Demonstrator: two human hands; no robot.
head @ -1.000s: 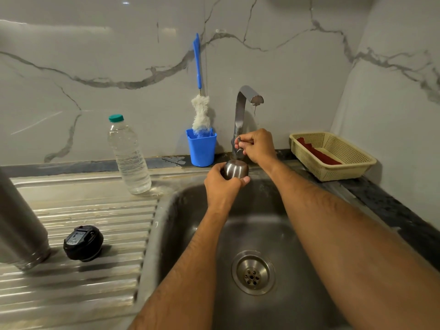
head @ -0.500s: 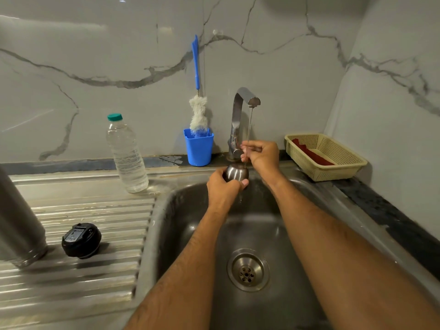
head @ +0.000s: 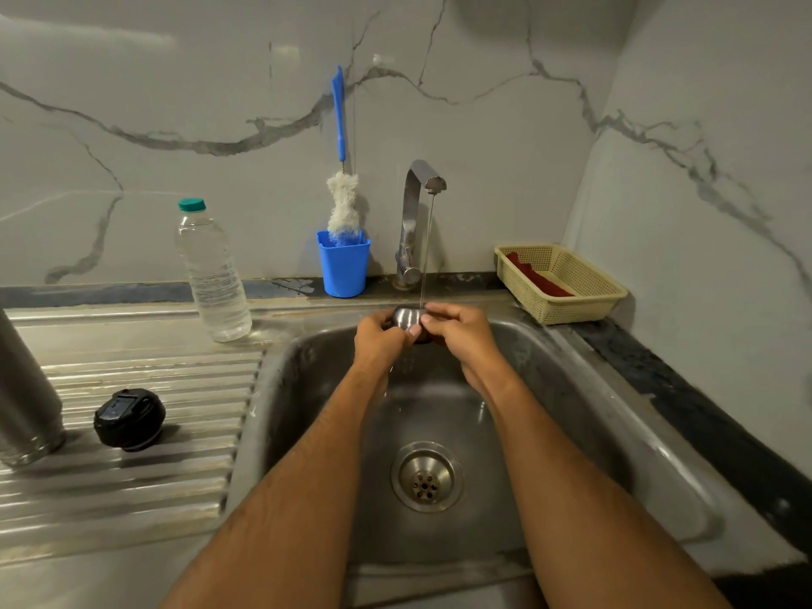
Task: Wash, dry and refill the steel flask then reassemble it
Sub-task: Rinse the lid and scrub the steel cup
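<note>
Your left hand (head: 381,338) and right hand (head: 457,334) both grip 1 steel cup (head: 407,317) over the sink (head: 571,389), under a thin stream from the tap (head: 417,213). On the drainboard (head: 132,476): flask body (head: 24,389), black stopper (head: 129,418), water bottle (head: 211,274). Brush (head: 342,191) stands in blue holder (head: 343,268).

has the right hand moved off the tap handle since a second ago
Yes. The right hand has left the tap handle, coming down toward the sink to hold the steel cup.

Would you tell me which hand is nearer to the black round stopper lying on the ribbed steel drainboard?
Left. The left hand is over the sink, closer to the black round stopper; the right hand is beyond it, farther right.
</note>
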